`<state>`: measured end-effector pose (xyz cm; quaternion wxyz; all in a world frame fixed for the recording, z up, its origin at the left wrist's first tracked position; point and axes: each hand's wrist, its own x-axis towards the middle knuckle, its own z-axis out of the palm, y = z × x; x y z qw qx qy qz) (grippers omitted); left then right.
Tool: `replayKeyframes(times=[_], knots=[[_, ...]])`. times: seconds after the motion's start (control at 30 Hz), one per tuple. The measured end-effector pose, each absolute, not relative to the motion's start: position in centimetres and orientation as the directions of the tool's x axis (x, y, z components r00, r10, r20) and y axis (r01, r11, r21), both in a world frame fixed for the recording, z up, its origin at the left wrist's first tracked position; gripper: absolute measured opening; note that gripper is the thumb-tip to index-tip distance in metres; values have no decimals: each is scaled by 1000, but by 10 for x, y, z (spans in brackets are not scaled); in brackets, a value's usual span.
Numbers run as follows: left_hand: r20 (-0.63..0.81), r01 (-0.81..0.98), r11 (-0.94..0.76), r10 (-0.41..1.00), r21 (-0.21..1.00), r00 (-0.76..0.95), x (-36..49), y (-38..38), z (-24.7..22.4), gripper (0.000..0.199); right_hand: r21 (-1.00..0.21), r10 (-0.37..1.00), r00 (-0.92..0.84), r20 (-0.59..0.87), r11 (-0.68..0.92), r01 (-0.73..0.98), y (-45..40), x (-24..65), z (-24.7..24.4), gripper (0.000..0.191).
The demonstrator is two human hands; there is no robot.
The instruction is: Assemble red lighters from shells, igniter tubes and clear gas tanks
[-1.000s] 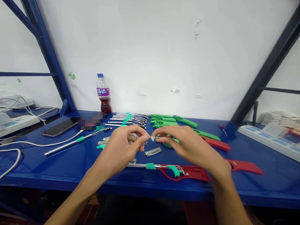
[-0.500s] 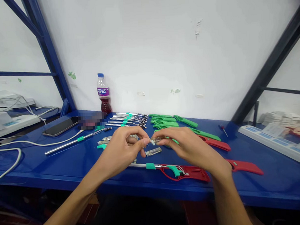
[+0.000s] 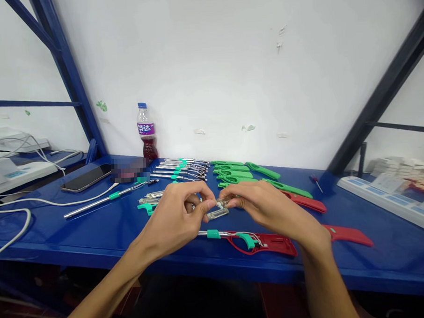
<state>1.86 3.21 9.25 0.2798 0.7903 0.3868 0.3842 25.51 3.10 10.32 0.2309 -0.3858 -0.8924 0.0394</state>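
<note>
My left hand (image 3: 181, 214) and my right hand (image 3: 273, 208) meet above the middle of the table, both in a pinch. A small clear lighter fuel tank with a white end (image 3: 221, 203) is between my right fingers. The left thumb and forefinger close at its white end; what they pinch is too small to make out. Just below lies another clear tank (image 3: 217, 214). Nearer the front edge rests a red lighter handle shell (image 3: 277, 245), with a metal tube (image 3: 203, 233) and its teal trigger (image 3: 246, 241) and wires lying on it.
Several metal tubes with teal clips (image 3: 179, 167) lie at the back, beside several green handle shells (image 3: 233, 168). More red shells (image 3: 349, 235) are to the right. A bottle (image 3: 147, 133), a phone (image 3: 86, 178), a screwdriver (image 3: 316, 182) and a power strip (image 3: 386, 205) stand or lie around.
Both hands have shifted slightly right, still together at the clear tank. The pieces on the table have not visibly moved.
</note>
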Motion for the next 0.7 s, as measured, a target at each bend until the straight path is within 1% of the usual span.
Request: replayKeyframes(times=[0.13, 0.3, 0.7], knots=[[431, 409, -594, 796, 693, 426, 22, 32, 92, 18, -238, 713, -598, 366, 693, 681, 32, 257, 103, 16], [478, 413, -637, 767, 651, 428, 23, 31, 93, 18, -208, 700, -605, 380, 702, 681, 33, 257, 102, 14], [445, 372, -612, 778, 698, 444, 18, 34, 89, 17, -190, 683, -604, 411, 712, 676, 34, 256, 102, 14]])
